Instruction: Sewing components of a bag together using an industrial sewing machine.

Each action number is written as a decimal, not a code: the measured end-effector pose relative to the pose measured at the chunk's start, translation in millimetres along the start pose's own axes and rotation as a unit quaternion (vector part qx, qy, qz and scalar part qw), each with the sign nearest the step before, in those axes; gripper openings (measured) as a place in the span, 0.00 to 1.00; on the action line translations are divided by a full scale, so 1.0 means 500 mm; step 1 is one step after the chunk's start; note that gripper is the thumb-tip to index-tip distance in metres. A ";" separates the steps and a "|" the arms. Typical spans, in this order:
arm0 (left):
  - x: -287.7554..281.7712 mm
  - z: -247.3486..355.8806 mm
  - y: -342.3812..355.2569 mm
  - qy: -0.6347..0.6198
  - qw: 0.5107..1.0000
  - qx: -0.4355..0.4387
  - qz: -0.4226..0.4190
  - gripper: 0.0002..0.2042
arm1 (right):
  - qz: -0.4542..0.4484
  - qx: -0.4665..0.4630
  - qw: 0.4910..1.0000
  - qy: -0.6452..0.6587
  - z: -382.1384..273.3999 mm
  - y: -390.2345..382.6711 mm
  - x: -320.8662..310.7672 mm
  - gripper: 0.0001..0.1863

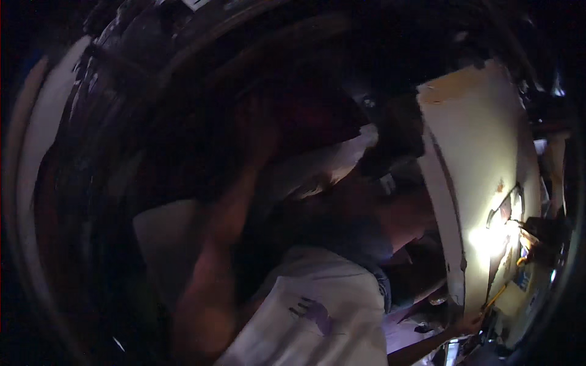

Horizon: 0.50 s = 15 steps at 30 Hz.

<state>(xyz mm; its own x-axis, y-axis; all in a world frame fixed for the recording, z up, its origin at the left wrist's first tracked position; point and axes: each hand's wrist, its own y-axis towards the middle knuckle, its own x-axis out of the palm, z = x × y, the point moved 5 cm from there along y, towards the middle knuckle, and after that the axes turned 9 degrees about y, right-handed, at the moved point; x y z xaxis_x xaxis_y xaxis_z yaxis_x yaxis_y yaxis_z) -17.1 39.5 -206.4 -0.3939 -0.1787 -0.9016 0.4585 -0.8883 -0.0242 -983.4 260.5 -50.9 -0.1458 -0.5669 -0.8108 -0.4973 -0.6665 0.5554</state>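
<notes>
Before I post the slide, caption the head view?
Near-darkness: left hand outstretched in shadow, right hand at a thin yellow rod near a brightly lit pale panel.

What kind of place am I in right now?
Too dark to be sure, but perhaps a cramped workshop or storage space: a bright light glares against a tall pale panel, and a thin yellow stick shows among the clutter at the right.
</notes>
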 end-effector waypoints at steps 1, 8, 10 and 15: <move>0.006 0.008 0.002 0.004 1.000 0.006 -0.005 0.17 | -0.002 -0.041 0.999 0.015 -0.021 0.001 0.008 0.14; -0.002 0.016 -0.008 0.030 0.998 -0.002 -0.053 0.17 | 0.028 -0.066 0.993 0.089 -0.054 0.015 -0.017 0.16; -0.013 0.016 0.000 0.041 0.997 -0.002 -0.067 0.17 | 0.015 -0.050 0.995 0.081 -0.070 0.001 -0.008 0.17; -0.099 -0.025 0.031 0.105 0.990 -0.008 -0.098 0.18 | 0.039 -0.021 0.994 0.101 -0.084 -0.010 -0.020 0.16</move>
<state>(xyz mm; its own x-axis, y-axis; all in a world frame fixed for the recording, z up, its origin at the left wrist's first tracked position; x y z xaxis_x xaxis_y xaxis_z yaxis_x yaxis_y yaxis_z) 19.6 39.8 -167.7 -0.3030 0.0890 -0.9488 0.4028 -0.8904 -0.2121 -943.5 249.0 -37.7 -0.0055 -0.7002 -0.7139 -0.4541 -0.6343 0.6256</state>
